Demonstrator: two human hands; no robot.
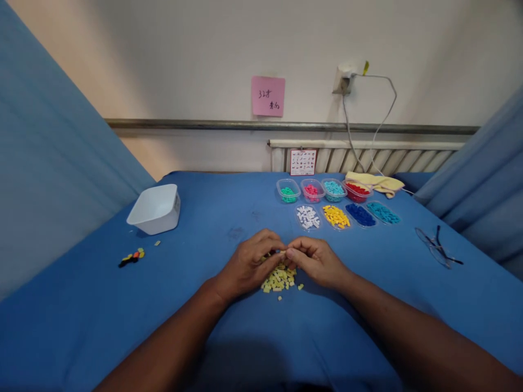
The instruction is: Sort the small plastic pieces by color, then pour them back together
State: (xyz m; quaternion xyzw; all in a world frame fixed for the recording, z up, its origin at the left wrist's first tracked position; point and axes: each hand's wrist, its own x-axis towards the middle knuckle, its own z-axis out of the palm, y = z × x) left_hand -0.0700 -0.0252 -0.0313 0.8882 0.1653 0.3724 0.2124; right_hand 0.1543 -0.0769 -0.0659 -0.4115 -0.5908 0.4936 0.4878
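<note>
Over a loose pile of small pale yellow pieces (278, 279), my left hand (253, 261) and my right hand (316, 261) meet fingertip to fingertip. Both are closed in a pinch around what looks like one of those small pale yellow pieces; my fingers cover most of it. The upper part of the pile is hidden behind my hands. A few single pieces lie apart from it on the blue cloth (229, 337).
Behind my hands stand clear tubs of coloured pieces, including green (288, 194), white (308, 216) and yellow (335, 216). A white bin (157, 209) and some black, yellow and orange pieces (133, 257) are left. Eyeglasses (439, 247) and a yellow cloth (376, 183) lie right.
</note>
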